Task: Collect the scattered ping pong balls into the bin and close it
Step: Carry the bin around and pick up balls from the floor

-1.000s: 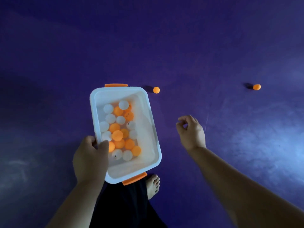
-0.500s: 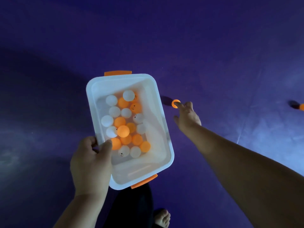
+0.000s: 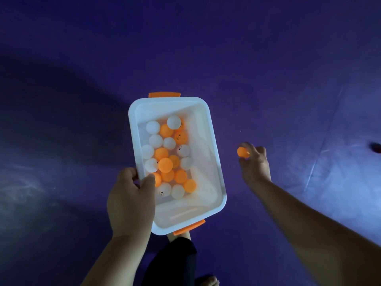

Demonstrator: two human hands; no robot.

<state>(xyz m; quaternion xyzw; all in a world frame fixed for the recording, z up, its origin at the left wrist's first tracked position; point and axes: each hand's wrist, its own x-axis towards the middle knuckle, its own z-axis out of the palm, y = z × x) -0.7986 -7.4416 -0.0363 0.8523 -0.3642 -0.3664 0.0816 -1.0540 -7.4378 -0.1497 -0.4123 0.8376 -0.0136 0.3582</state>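
A white plastic bin with orange latches at both short ends is held in the air, lid off. Inside lie several white and orange ping pong balls. My left hand grips the bin's left rim, thumb inside. To the right of the bin, my right hand pinches one orange ping pong ball in its fingertips, lifted off the floor. No lid is in view.
A purple mat covers the floor, with a seam running at the right. A dark shadow spot shows at the far right edge. My dark trouser leg and bare feet are below the bin.
My right hand reached to the orange ball on the floor beside the bin, took hold of it and lifted it. The view shifted, so the far orange ball slid off the right edge.
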